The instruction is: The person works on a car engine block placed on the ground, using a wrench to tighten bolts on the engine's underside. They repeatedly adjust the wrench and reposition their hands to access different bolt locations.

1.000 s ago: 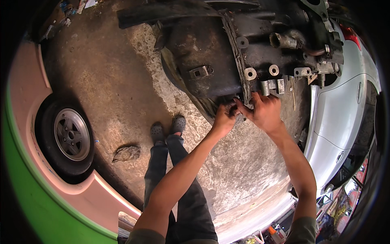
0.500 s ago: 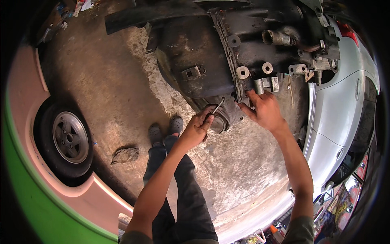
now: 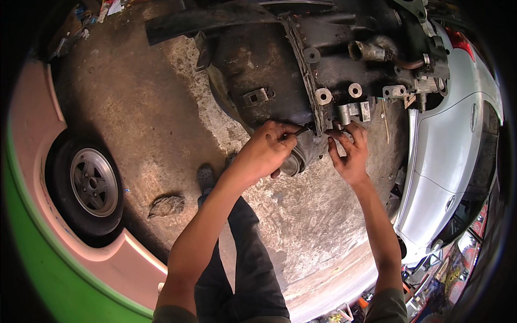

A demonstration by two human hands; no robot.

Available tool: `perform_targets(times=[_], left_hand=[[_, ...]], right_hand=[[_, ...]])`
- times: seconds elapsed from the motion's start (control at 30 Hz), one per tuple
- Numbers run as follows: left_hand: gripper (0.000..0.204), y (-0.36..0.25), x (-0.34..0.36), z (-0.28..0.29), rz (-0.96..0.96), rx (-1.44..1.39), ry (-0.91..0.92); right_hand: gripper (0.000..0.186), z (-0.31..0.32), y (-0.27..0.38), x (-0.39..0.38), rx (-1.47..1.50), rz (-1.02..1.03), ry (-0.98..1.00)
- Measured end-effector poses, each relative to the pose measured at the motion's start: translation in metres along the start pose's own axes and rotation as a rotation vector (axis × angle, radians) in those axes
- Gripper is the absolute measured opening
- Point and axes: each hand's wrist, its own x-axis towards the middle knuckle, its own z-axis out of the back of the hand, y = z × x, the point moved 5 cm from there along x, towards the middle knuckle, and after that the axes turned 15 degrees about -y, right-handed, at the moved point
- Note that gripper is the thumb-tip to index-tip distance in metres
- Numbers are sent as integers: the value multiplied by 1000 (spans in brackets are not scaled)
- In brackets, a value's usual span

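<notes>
A large dark metal housing (image 3: 253, 70), grimy and seamed by a raised flange (image 3: 301, 59), stands before me. At the lower end of that flange my left hand (image 3: 269, 148) is closed round a slim metal tool (image 3: 303, 131), its tip against the housing beside the seam. Whether the tool is a wrench or a screwdriver cannot be told. Across the flange is my right hand (image 3: 351, 156), thumb and forefinger drawn together near the edge; whatever they pinch is too small to make out. A round metal opening (image 3: 292, 164) sits below my left hand.
Metal lugs (image 3: 354, 112) and a pipe stub (image 3: 366, 50) stick out on the right of the housing. A silver car (image 3: 449, 151) stands at the right, a pink and green vehicle (image 3: 40, 215) at the left. A dark lump (image 3: 166, 205) lies on the concrete floor (image 3: 134, 107).
My left hand has moved up and right, bringing the tool to the flange. My right hand has drawn slightly down from the flange, its fingers closer together.
</notes>
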Motion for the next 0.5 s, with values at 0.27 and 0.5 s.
perform_targets(times=[0.27, 0.5], left_hand=[[26, 8, 5, -7, -228, 62, -162], [21, -16, -7, -11, -422, 337, -183]], right_hand=[[32, -4, -7, -10, 56, -30, 57], [27, -9, -6, -19, 37, -29, 57]])
